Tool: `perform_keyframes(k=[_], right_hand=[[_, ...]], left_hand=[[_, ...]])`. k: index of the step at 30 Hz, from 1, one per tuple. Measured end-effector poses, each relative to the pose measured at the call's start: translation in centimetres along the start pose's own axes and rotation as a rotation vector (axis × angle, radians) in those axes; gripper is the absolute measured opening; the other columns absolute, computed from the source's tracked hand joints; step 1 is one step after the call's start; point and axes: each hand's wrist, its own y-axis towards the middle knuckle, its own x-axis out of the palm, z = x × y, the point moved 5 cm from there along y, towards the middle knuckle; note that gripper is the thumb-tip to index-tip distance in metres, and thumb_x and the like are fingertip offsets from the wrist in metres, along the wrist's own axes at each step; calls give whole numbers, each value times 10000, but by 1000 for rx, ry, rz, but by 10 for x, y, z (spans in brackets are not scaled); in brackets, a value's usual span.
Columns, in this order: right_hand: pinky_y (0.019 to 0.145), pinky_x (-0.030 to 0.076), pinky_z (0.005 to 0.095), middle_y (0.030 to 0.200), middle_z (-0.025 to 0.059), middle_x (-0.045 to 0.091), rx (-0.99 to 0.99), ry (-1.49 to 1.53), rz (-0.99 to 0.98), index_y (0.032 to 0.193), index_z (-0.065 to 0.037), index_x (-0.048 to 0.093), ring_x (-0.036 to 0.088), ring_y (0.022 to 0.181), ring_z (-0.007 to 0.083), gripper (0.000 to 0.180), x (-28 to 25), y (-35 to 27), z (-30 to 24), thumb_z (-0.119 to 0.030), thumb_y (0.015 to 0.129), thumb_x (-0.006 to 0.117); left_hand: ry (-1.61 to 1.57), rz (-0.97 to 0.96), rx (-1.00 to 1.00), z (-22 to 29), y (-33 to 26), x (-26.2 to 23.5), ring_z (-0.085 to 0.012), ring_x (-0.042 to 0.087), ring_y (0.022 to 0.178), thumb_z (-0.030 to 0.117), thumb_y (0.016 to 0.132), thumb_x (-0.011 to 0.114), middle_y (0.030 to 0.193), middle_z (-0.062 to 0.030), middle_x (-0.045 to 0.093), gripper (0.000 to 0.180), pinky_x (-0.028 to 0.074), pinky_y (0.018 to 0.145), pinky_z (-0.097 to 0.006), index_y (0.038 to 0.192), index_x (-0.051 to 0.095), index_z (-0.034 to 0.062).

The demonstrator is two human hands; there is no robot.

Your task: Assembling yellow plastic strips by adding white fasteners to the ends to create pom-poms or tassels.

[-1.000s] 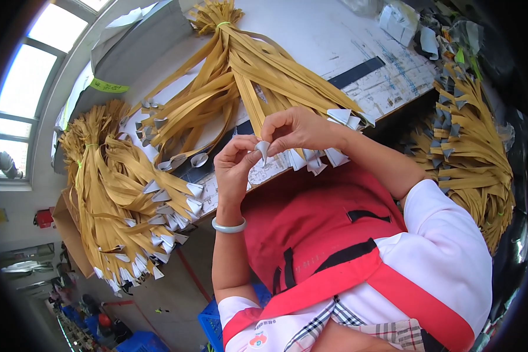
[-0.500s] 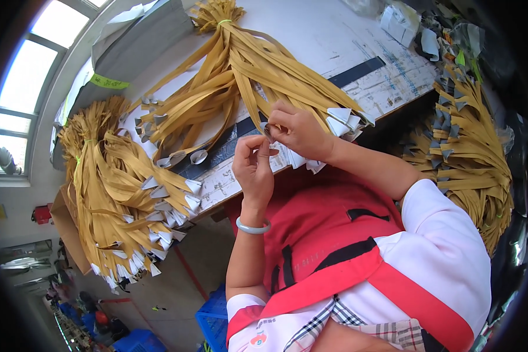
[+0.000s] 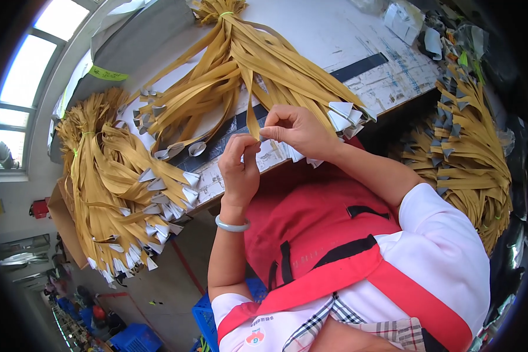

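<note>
A tan webbing strap runs down from a tied bundle of straps on the table to my fingertips. My right hand pinches the strap's lower end between thumb and fingers. My left hand, a pale bangle at its wrist, is curled closed right beside that end, its fingertips touching it. Whether anything small sits inside the left fingers is hidden. Other straps of this bundle fan out to both sides, with grey or white tips.
Another tied strap bundle with white tips hangs over the table's left edge above a cardboard box. More grey-tipped straps are piled at the right. Plastic and paper scraps lie at the far right. A blue crate stands below.
My left hand has shifted a little left. My right thumb and fingers have come down onto the strap's end, and the strap now hangs straighter between bundle and fingers.
</note>
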Motion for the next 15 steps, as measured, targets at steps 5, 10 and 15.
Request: perform_keyframes(k=[5,10,15], right_hand=[[616,439,220,803,-30,592,127,-65,83,887,-40,638,526,696,36,207,-21,5,8,-231,948,693],[667,458,314,790,61,591,-105,-801,-21,873,-18,631,576,738,196,188,-45,-18,-4,-190,911,696],[682,463,342,807,105,603,-145,-783,-43,867,-9,643,586,759,251,172,-35,-27,4,-166,877,712]], left_hand=[[-216,437,-144,-18,-1,-62,-147,648,747,-60,944,585,927,-79,606,56,563,691,-269,974,554,-22],[7,830,-259,-42,-18,-140,-131,617,811,32,983,584,933,-64,627,172,541,737,-245,1147,555,-9],[248,-192,10,0,-23,11,-343,593,1076,-49,855,609,1145,-156,625,272,478,934,-405,1112,651,29]])
